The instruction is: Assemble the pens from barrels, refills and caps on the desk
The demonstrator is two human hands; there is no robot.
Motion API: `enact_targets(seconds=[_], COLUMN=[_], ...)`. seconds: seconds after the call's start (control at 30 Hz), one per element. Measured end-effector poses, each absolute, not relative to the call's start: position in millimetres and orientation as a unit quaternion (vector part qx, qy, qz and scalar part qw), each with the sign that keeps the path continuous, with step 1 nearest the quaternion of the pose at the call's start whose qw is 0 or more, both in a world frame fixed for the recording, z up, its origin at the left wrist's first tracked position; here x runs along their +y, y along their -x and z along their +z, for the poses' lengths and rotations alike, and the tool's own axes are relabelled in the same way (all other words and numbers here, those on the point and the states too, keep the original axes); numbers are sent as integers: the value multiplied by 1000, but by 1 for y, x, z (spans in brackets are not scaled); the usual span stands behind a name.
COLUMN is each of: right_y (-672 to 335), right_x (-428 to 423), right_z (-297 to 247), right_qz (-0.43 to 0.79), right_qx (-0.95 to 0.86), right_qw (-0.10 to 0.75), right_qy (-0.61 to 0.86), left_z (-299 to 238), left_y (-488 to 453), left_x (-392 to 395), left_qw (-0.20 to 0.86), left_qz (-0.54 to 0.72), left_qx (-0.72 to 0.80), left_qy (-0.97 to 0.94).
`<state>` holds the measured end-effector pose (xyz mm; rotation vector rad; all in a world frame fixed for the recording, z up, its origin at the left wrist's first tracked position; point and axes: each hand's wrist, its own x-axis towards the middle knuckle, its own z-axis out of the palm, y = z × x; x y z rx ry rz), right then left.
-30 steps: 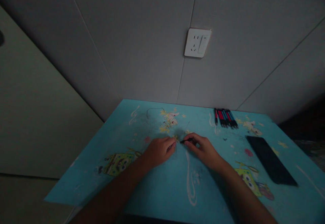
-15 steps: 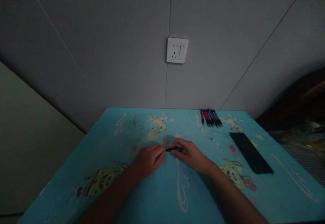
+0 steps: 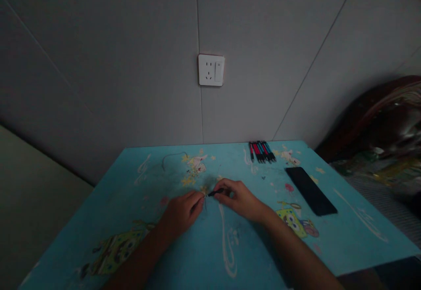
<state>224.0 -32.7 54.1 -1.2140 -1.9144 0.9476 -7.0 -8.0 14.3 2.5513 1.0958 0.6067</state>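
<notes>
Both my hands rest on a blue cartoon-printed table (image 3: 184, 255) near its middle. My right hand (image 3: 241, 200) pinches a small black pen part (image 3: 215, 191) between thumb and fingers. My left hand (image 3: 180, 213) is closed in a pinch right at that part's left tip, on something thin I cannot make out. The two hands almost touch.
A row of red, blue and black pens (image 3: 260, 151) lies at the table's back edge. A black phone (image 3: 311, 190) lies to the right. A thin wire (image 3: 173, 156) lies at the back left. A wall socket (image 3: 211, 70) sits above. Dark bedding (image 3: 378, 141) is at the right.
The view has swung to the right, so the table, socket and pens sit further left in the frame. My hands keep the same pinched pose at the pen part.
</notes>
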Motion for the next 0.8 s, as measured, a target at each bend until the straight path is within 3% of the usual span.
enact_targets(seconds=[0.37, 0.8], right_y=[-226, -213], right_x=[-29, -31], right_z=[51, 35], right_qz=[366, 418], right_qx=[-727, -721], right_qw=[341, 345], right_qy=[471, 432], left_z=[18, 11], left_y=[7, 4], left_x=[-9, -12], left_qw=[143, 241], left_qz=[222, 213], left_qx=[392, 360], left_qy=[-881, -876])
